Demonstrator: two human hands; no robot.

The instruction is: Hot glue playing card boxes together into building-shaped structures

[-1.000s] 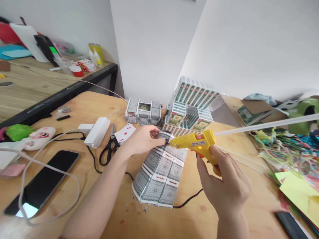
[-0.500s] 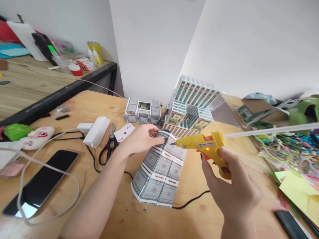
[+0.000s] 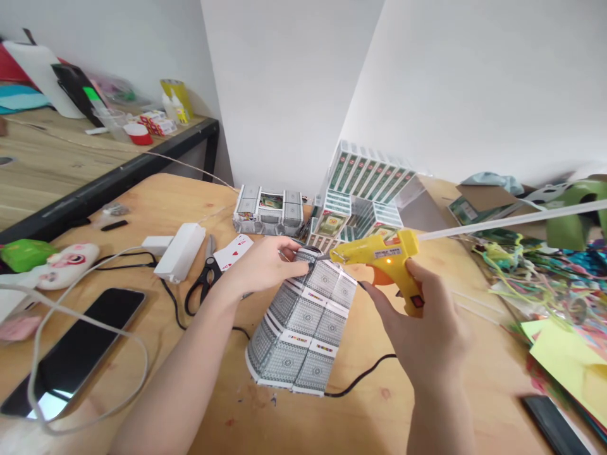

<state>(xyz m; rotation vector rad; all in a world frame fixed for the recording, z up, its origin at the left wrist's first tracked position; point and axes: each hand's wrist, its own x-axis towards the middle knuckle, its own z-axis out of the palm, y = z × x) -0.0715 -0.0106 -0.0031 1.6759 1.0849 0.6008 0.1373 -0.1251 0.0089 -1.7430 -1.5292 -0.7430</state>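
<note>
My right hand (image 3: pixel 420 319) grips a yellow glue gun (image 3: pixel 379 256) with an orange trigger and a lit indicator. A long clear glue stick (image 3: pixel 512 221) juts out of its back to the right. The nozzle touches the top edge of a curved piece made of grey-backed playing cards (image 3: pixel 303 322) that lies on the wooden table (image 3: pixel 156 202). My left hand (image 3: pixel 265 262) pinches that top edge beside the nozzle.
Behind stand a stepped card structure (image 3: pixel 365 202) and a small card box (image 3: pixel 268 210). Scissors (image 3: pixel 202 281), a white adapter (image 3: pixel 180 251), loose cards (image 3: pixel 232 251) and a phone (image 3: pixel 76 351) with a white cable lie left. Coloured paper and strings (image 3: pixel 550 284) pile up right.
The glue gun drew back to the right, then came in again; its nozzle now meets the top edge of the card piece. My left hand stayed on that edge.
</note>
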